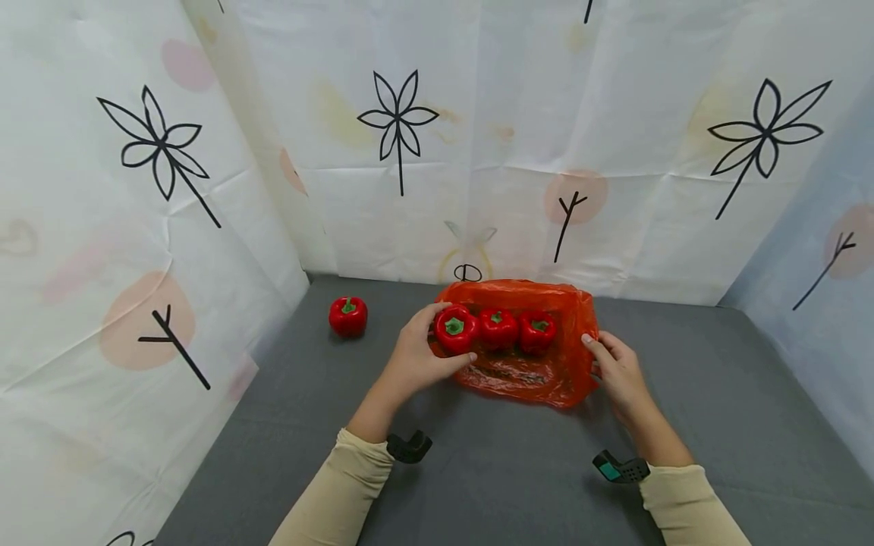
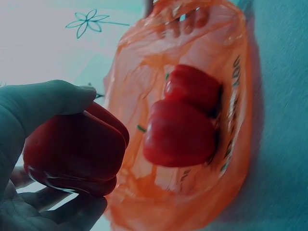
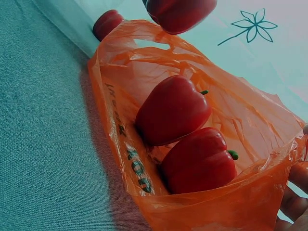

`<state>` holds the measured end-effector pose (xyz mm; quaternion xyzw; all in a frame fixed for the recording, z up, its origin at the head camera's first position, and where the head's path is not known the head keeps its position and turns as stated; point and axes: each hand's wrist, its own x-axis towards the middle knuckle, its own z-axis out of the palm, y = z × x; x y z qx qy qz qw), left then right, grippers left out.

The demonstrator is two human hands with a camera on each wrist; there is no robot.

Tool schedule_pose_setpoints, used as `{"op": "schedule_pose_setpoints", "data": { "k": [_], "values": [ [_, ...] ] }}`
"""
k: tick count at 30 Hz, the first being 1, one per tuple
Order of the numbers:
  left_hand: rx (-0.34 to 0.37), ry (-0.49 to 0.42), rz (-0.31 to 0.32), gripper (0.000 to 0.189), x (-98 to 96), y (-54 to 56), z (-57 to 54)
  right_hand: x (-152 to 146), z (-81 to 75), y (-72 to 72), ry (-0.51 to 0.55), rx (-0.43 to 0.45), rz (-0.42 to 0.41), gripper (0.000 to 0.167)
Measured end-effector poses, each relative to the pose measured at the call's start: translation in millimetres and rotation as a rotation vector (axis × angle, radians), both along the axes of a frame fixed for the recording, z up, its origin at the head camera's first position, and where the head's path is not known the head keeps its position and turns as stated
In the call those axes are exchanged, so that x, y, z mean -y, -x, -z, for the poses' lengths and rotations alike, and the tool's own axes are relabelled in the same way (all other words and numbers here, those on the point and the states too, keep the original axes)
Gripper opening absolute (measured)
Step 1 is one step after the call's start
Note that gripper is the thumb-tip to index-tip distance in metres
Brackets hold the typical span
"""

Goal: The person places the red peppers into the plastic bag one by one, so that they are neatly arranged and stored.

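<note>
My left hand [image 1: 425, 350] grips a red bell pepper [image 1: 456, 327] at the left side of an orange plastic bag [image 1: 524, 385]. In the left wrist view, thumb and fingers wrap round this pepper [image 2: 77, 149], above the bag's opening. Two more red peppers, a middle one [image 1: 499, 328] and a right one [image 1: 537, 332], lie side by side inside the bag. At the bag's right edge, my right hand [image 1: 617, 370] pinches the plastic between thumb and fingers. The right wrist view shows the bag [image 3: 231, 207] spread open around the two peppers.
Another red bell pepper [image 1: 348, 317] stands on the grey cloth-covered table [image 1: 478, 470], to the left of the bag. White sheets with plant drawings [image 1: 478, 152] hang behind and at both sides of the table. A black wrist device [image 1: 620, 467] sits on my right wrist.
</note>
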<state>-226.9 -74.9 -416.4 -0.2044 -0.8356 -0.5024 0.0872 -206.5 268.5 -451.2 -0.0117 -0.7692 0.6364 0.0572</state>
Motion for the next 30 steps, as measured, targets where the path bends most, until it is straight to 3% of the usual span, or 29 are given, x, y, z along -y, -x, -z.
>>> {"op": "schedule_pose_setpoints", "data": {
  "k": [11, 18, 30],
  "values": [
    [0.026, 0.001, 0.100, 0.081, -28.1, -0.7, 13.2, 0, 0.8, -0.1, -0.012, -0.021, -0.007, 0.043],
    [0.038, 0.033, 0.113, 0.079, -42.1, 2.7, 23.1, 0, -0.6, 0.1, -0.012, -0.012, -0.006, 0.041],
    [0.053, 0.044, 0.157, 0.078, -67.0, 5.8, 30.1, -2, -0.4, 1.1, -0.019, 0.005, 0.008, 0.043]
  ]
}}
